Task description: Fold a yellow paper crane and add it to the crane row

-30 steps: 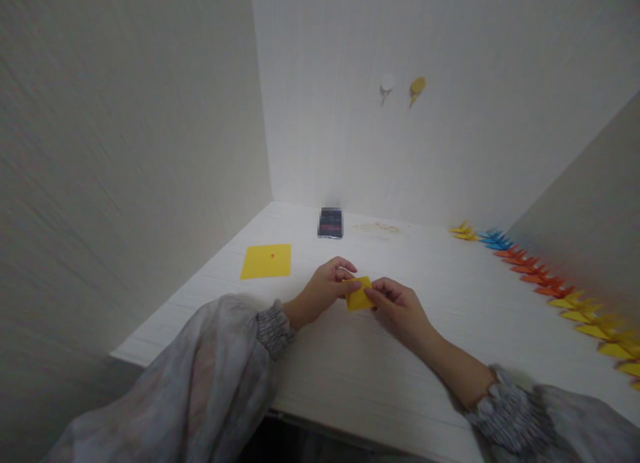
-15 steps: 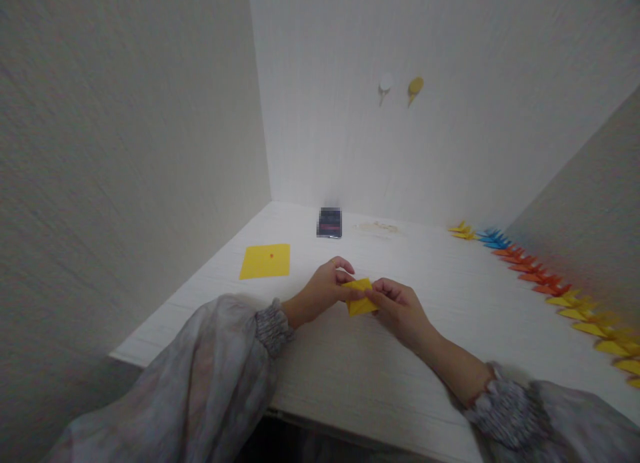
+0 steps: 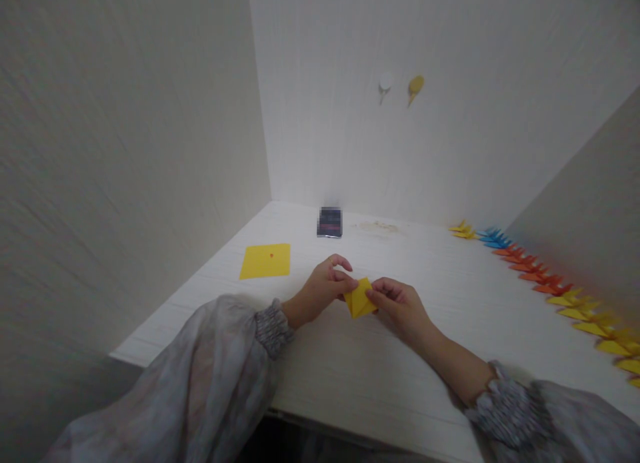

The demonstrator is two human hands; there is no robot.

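Observation:
A small folded piece of yellow paper (image 3: 361,300) is held between my two hands above the white table. My left hand (image 3: 327,283) pinches its left edge between thumb and fingers, with the index finger curved away above it. On the other side, my right hand (image 3: 397,301) grips the right edge, thumb on top. Creases show on the paper's face, and its underside is hidden. A flat stack or sheet of yellow paper (image 3: 265,261) with a small orange-red mark lies to the left of my hands.
A row of folded paper cranes, yellow (image 3: 607,329), orange-red (image 3: 533,269) and blue (image 3: 494,239), runs along the table's right side. A dark, blurred-out device (image 3: 330,223) lies at the back wall. Two hooks, white (image 3: 385,84) and yellow (image 3: 415,86), are on that wall.
My left thumb has moved up to the paper's upper left edge, and more of the paper's face and a diagonal crease now show. My right hand has hardly moved.

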